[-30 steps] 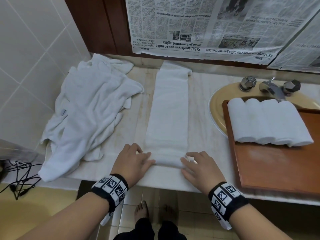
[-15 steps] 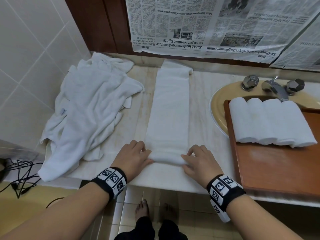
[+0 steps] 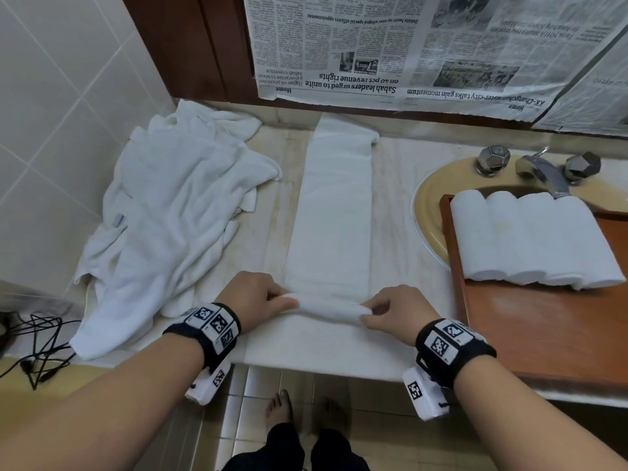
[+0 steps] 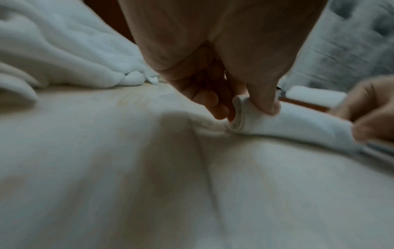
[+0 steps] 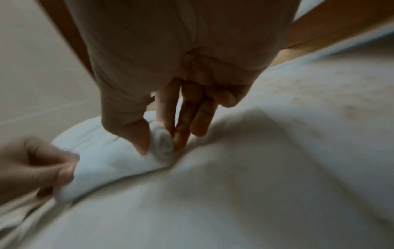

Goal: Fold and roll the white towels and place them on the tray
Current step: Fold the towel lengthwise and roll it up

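Note:
A white towel (image 3: 334, 212), folded into a long strip, lies on the counter and runs away from me. Its near end is rolled into a small tight roll (image 3: 328, 308). My left hand (image 3: 260, 300) pinches the roll's left end (image 4: 241, 116) between thumb and fingers. My right hand (image 3: 394, 312) pinches the right end (image 5: 163, 144) the same way. A wooden tray (image 3: 550, 328) rests over the sink at the right and bears several rolled white towels (image 3: 533, 239).
A heap of loose white towels (image 3: 170, 212) covers the counter's left side against the tiled wall. Taps and a spout (image 3: 543, 168) stand behind the yellow sink (image 3: 430, 198). Newspaper (image 3: 424, 45) hangs on the back wall. Black cables (image 3: 37, 348) trail at the lower left.
Both hands went from lying flat at the strip's near end to pinching it. The near end has been turned over into a small roll and shifted slightly away from me.

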`<state>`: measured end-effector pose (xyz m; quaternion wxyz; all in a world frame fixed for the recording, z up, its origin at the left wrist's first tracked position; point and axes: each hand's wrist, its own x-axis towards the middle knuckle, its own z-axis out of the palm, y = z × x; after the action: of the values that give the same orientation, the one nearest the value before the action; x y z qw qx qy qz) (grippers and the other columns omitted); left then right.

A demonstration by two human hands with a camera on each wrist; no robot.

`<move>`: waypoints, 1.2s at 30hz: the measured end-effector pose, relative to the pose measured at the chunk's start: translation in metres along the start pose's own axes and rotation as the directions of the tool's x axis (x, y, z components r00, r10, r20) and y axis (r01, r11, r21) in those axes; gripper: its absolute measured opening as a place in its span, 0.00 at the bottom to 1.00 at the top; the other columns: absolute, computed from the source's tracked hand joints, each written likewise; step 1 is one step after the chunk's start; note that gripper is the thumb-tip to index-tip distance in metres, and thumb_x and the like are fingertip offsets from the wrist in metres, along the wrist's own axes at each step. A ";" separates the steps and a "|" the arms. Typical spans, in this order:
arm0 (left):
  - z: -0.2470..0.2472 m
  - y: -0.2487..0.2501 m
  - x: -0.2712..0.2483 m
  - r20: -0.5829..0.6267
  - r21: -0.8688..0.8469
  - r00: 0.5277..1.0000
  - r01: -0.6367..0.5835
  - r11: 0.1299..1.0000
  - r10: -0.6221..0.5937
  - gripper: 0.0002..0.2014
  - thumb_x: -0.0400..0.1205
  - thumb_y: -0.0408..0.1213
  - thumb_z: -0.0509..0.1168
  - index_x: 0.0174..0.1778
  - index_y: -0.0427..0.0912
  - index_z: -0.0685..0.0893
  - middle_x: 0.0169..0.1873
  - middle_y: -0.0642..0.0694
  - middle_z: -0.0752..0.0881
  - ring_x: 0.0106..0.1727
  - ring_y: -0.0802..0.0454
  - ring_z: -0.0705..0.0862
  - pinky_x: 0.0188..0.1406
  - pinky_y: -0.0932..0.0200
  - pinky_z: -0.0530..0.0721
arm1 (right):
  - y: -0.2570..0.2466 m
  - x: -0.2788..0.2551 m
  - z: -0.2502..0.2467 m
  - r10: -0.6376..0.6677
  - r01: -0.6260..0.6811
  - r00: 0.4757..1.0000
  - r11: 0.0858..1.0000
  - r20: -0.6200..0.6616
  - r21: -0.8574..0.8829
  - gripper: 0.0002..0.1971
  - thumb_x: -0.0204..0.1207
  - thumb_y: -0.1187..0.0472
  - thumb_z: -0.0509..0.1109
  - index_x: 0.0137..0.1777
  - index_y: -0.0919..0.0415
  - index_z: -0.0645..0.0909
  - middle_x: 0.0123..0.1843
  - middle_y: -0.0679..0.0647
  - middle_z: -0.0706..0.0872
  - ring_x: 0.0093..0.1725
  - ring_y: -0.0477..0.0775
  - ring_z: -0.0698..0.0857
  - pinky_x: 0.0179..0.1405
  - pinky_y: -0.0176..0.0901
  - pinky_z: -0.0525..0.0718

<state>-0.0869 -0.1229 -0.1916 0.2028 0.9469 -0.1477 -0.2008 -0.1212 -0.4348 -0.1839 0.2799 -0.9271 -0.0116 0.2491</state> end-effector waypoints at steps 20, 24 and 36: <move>0.033 0.016 -0.009 -0.416 0.199 0.887 -0.126 0.972 0.201 0.13 0.83 0.52 0.67 0.43 0.50 0.93 0.48 0.47 0.82 0.48 0.41 0.78 0.37 0.46 0.84 | -0.001 -0.014 0.039 -0.375 0.214 0.870 0.872 -0.320 -0.441 0.19 0.70 0.54 0.82 0.60 0.56 0.89 0.61 0.58 0.88 0.52 0.65 0.85 0.42 0.57 0.88; 0.031 0.020 -0.010 -0.321 0.366 0.898 -0.174 0.914 0.300 0.19 0.74 0.54 0.77 0.50 0.43 0.91 0.56 0.41 0.87 0.53 0.37 0.82 0.37 0.46 0.83 | -0.002 -0.010 0.042 -0.402 0.223 0.881 0.818 -0.249 -0.530 0.30 0.64 0.46 0.84 0.63 0.60 0.86 0.70 0.55 0.86 0.55 0.61 0.87 0.38 0.55 0.88; 0.030 -0.004 0.011 -0.240 0.224 0.910 -0.288 0.931 0.339 0.19 0.82 0.54 0.67 0.59 0.43 0.91 0.54 0.48 0.91 0.50 0.42 0.89 0.44 0.48 0.89 | 0.012 0.003 0.032 -0.380 0.257 0.878 0.888 -0.293 -0.382 0.20 0.72 0.51 0.80 0.64 0.50 0.88 0.59 0.38 0.91 0.45 0.57 0.79 0.37 0.52 0.83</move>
<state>-0.0897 -0.1326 -0.2218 0.1627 0.9440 -0.2866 -0.0176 -0.1346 -0.4283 -0.2146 0.1550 -0.9752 -0.1565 0.0196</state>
